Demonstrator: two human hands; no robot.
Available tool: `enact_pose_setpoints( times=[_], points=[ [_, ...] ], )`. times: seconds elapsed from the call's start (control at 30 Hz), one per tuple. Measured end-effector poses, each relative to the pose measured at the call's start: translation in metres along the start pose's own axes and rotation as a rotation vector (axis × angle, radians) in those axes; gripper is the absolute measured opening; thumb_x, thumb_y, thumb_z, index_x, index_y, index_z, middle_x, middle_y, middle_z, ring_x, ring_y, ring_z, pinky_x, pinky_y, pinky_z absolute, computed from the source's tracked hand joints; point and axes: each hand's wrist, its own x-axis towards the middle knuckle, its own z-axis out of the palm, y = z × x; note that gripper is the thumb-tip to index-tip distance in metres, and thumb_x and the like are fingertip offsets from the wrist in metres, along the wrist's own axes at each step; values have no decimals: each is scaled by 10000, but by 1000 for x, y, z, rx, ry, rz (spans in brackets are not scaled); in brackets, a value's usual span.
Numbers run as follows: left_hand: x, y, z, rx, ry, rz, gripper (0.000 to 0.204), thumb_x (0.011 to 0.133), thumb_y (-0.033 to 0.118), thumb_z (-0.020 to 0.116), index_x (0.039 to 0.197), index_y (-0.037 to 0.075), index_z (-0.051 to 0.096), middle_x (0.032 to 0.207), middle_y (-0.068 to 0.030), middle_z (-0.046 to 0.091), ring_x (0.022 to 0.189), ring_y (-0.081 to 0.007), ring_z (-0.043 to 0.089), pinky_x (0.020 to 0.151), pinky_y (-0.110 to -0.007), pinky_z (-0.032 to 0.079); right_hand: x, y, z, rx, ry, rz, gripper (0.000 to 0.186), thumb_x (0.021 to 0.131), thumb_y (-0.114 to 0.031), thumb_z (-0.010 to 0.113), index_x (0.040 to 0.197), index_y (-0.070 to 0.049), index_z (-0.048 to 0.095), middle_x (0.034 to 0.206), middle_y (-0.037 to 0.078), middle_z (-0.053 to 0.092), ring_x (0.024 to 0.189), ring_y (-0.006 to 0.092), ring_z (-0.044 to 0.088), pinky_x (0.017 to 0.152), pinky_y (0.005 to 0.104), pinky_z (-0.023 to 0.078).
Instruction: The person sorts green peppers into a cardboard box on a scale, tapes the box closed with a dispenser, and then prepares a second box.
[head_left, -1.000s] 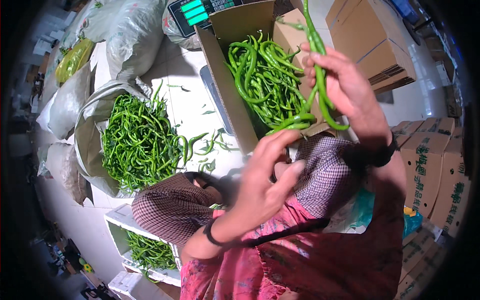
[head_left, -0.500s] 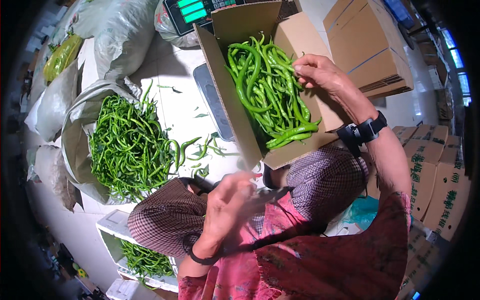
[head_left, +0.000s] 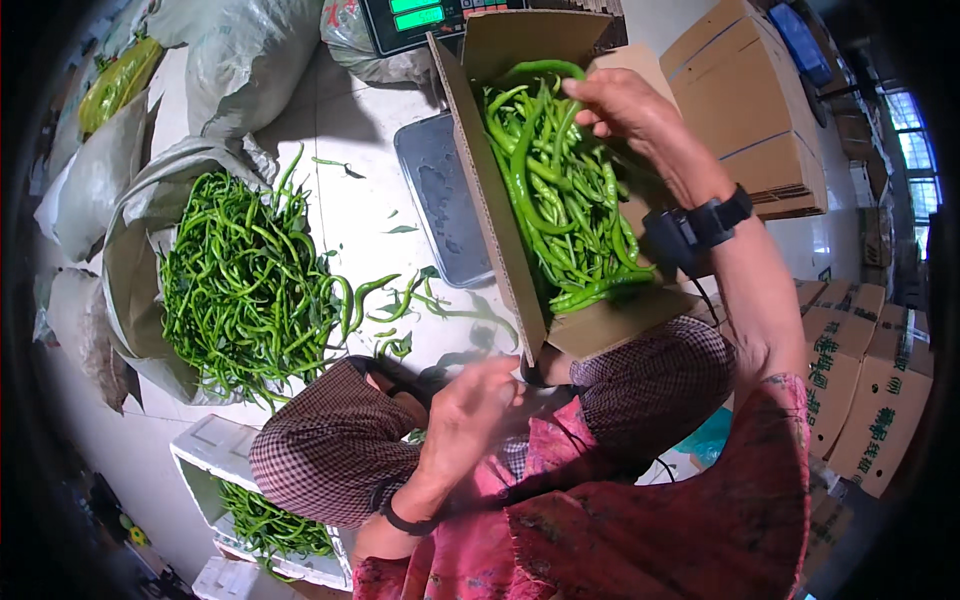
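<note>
A cardboard box [head_left: 622, 334] with raised flaps stands tilted in front of my knees, filled with long green chili peppers [head_left: 560, 190]. At its far right side, my right hand [head_left: 628, 108] is closed, pinching the end of a long green chili pepper [head_left: 545, 68] that curves along the far end of the heap. Below the box's near left corner, above my lap, my left hand [head_left: 465, 415] is smeared by motion. Its fingers are too blurred to read, and no held thing shows there. Just beyond it, a faint blurred green streak [head_left: 480, 316] crosses the white floor.
An opened sack [head_left: 135, 275] spills green chilies at the left. A white foam box [head_left: 195, 470] with more chilies sits at lower left. The box leans by a scale plate [head_left: 450, 200] and its lit display [head_left: 415, 15]. Flattened cartons [head_left: 745, 110] and packed cartons [head_left: 850, 380] stand right.
My right hand has moved up toward the box's far end, where a long chili now lies at its fingers. My left hand has shifted slightly downward. The box appears slightly farther right in view.
</note>
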Motion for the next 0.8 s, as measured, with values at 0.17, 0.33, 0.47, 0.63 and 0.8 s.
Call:
enact_pose_setpoints(
  times=[0.17,0.33,0.47,0.63,0.8],
  points=[
    [-1,3,-2,-67,23,-2,249,957,90,594,1185,-10,587,920,-43,649,839,-113,597,786,-254,488,-53,-34,-11,189,-48,-37,246,952,-237,625,957,-2,554,860,78,634,712,101,652,505,174,521],
    [-5,1,0,-26,-4,20,259,952,106,608,1183,-10,589,919,-46,650,833,-113,596,783,-261,496,-93,-31,1,33,-17,-12,239,966,-218,601,1011,6,530,901,111,647,742,126,683,533,183,553],
    [-10,9,-1,-74,6,65,256,946,94,608,1181,-7,593,911,-44,649,832,-115,599,794,-259,490,-124,-38,-19,395,-180,-8,241,967,-206,611,1060,7,552,925,87,653,758,121,693,590,192,574],
    [-16,4,-5,-61,-7,178,262,967,154,605,1204,43,592,1036,-42,672,881,-87,589,817,-245,482,-177,-58,19,529,-194,-40,285,967,-234,617,1135,-6,582,988,50,660,778,107,683,598,189,557],
    [-21,8,1,-22,-38,206,269,963,143,608,1209,38,590,990,-46,674,885,-92,593,822,-251,481,-196,-59,43,480,-180,-103,300,973,-262,609,1152,-24,572,970,22,642,781,76,645,621,185,508]
  ],
)
